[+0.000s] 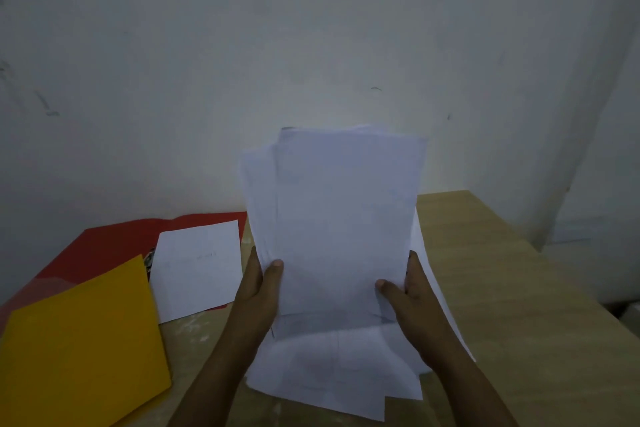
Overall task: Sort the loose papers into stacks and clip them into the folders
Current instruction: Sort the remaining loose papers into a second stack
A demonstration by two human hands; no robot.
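Head view: one wooden bench (502,288) is seen against a wall. Two folders lie at its left edge, one red folder (104,246), opened, with a single white sheet (197,270) on it, and one yellow folder (79,357), closed, overlapping it. Loose papers (329,374) lie near the front edge. A sheaf of papers (339,218) is held upright above them, pinched at its sides by the left hand (259,288) and right hand (405,295).

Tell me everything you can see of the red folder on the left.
The red folder, thin card or plastic by its look, lies open and flat at the wooden table's back left, against the wall. A white paper sheet rests on its right half; the yellow folder overlaps its near-left part. A clip seems to show at the fold, unclear. Neither hand touches it.
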